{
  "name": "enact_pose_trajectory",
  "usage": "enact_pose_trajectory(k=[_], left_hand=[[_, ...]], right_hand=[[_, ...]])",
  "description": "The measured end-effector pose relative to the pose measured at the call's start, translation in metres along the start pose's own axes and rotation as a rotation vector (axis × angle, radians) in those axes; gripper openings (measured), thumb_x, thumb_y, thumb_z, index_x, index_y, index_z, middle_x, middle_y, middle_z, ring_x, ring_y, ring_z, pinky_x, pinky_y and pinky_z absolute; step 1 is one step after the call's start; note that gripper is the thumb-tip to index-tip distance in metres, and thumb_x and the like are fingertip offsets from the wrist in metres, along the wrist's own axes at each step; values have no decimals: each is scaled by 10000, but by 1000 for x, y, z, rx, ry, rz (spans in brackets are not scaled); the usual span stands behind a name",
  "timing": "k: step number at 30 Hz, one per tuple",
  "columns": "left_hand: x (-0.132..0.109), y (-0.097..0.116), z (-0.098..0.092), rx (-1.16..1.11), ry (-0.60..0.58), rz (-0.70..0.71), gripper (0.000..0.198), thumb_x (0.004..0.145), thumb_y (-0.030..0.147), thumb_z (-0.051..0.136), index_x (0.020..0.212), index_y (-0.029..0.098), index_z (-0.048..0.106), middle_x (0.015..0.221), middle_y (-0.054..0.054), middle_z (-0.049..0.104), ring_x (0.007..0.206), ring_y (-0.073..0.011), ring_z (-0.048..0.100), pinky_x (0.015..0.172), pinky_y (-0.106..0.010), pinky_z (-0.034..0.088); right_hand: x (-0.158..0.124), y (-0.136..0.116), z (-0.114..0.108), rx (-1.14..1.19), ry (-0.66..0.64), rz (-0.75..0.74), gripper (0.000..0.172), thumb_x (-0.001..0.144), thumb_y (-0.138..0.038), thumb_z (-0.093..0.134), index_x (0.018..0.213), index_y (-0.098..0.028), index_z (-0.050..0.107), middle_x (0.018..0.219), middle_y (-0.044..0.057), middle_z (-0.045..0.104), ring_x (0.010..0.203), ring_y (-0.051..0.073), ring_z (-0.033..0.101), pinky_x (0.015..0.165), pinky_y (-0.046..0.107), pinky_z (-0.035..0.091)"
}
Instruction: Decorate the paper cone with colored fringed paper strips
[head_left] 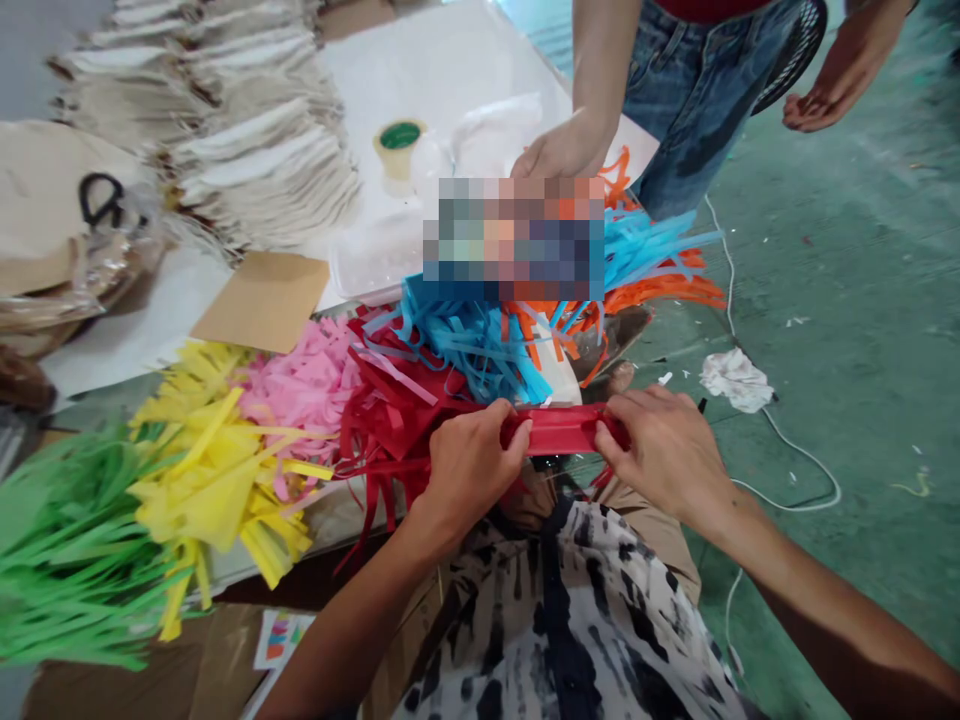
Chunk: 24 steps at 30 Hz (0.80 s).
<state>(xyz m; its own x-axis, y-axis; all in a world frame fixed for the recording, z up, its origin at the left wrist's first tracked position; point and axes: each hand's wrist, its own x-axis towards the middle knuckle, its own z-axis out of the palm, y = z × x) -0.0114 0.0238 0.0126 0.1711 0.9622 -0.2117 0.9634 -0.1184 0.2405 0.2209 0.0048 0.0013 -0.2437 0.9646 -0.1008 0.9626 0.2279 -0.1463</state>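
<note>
- You are in a workshop or small production floor, not a home: the bare green-painted concrete floor (847, 200) runs off to your right, scuffed and dotted with paper scraps (795, 322).
- Your worktable (352, 525) carries bulk stock: stacked bundles of cream fringed paper (255, 170) at far left, and green, yellow, pink, blue and orange fringe in heaps, with red paper fringe (397, 420) nearest you.
- Working supplies lie among them: a roll of packing tape (399, 150), a cardboard sheet (262, 300) and black-handled scissors (101, 198).
- A white electric cable (795, 450) trails loose across the floor on your right.
- A black floor fan (795, 50) stands far right.
- A co-worker in jeans (697, 100) stands across the table.
</note>
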Motion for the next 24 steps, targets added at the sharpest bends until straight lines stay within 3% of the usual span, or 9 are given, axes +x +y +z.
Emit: enact_pose_trajectory(k=[11,20,24], left_hand=[[-7,-1,3,6,7,10,226,1015,423,578,980,250,719,887,-46,807,832,-257,767,627,-311,318],[-14,1,9,12,49,2,205,1019,421,585,980,257,701,848,-30,798,793,-256,768,611,-314,304],[-15,1,8,29,42,5,213,1022,428,578,987,253,693,864,-32,796,815,-258,768,615,-317,325]], right_hand=[[-2,0,1,-1,82,-5,222,999,-354,562,827,-232,635,828,59,678,894,283,594,768,386,280],[-3,8,-4,78,110,-27,192,999,-382,587,915,-222,651,932,62,697,934,282,612,794,386,352],[1,10,-7,207,245,-39,195,1020,-380,563,983,-222,671,974,61,682,945,267,622,817,384,404]])
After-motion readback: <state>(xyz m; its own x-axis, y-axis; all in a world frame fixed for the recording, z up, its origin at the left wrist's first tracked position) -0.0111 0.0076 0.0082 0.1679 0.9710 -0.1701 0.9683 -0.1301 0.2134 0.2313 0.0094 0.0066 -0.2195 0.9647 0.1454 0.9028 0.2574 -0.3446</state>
